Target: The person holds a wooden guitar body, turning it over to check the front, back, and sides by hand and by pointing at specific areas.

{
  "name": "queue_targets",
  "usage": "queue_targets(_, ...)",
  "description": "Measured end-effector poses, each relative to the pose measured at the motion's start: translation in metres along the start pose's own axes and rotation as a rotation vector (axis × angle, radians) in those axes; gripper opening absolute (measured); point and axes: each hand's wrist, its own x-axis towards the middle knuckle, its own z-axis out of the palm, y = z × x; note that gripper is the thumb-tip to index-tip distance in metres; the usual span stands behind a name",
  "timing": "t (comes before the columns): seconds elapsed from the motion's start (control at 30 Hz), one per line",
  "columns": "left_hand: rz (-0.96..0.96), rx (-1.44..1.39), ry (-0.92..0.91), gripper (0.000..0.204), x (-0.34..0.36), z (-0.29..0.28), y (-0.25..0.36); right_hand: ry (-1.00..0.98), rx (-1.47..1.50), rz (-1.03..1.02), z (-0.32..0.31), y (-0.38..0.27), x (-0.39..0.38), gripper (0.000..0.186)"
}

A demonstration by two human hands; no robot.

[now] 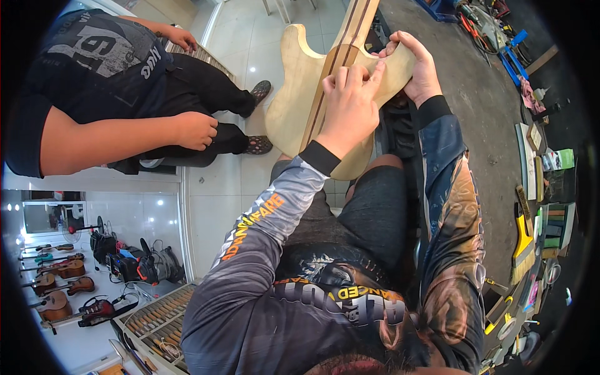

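An unfinished pale-wood electric guitar body is tilted over my lap, with brown and dark stripes along its middle. Its striped neck runs out of the top of the view. My right hand grips the body's right horn, thumb along the edge and fingertips curling at the upper side. My left hand lies on the face beside the stripes. Its index finger is stretched toward the right horn and touches the wood, while the other fingers are partly bent; nothing is held in it.
At my right runs a dark workbench bearing a yellow-handled brush, blue clamps and several hand tools. A co-worker stands at the left. Several guitars and a tray of chisel-like handled tools sit at lower left.
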Motion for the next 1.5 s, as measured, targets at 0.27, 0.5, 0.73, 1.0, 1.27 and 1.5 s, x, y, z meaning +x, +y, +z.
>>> queue_targets(0.27, -0.039, 0.001, -0.032, 0.076, -0.025, -0.004, -0.018, 0.017, -0.005, -0.005, 0.001, 0.001, 0.001, 0.029)
queue_targets(0.5, -0.082, 0.034, -0.054, 0.077, -0.039, -0.012, -0.033, 0.018, -0.018, -0.007, 0.001, 0.001, 0.000, 0.030)
queue_targets(0.73, -0.128, 0.080, -0.055, 0.078, -0.047, -0.016, -0.050, 0.010, -0.009, 0.006, -0.001, 0.002, 0.001, 0.033)
queue_targets(1.0, -0.177, 0.154, -0.040, 0.078, -0.047, -0.024, -0.072, -0.005, -0.010, -0.013, -0.003, 0.003, 0.003, 0.033)
queue_targets(1.27, -0.212, 0.232, 0.004, 0.074, -0.035, -0.031, -0.101, 0.002, -0.004, -0.017, 0.002, 0.003, 0.001, 0.033)
queue_targets(1.5, -0.210, 0.293, 0.035, 0.074, -0.016, -0.036, -0.118, -0.001, 0.003, -0.017, 0.002, 0.002, 0.001, 0.031)
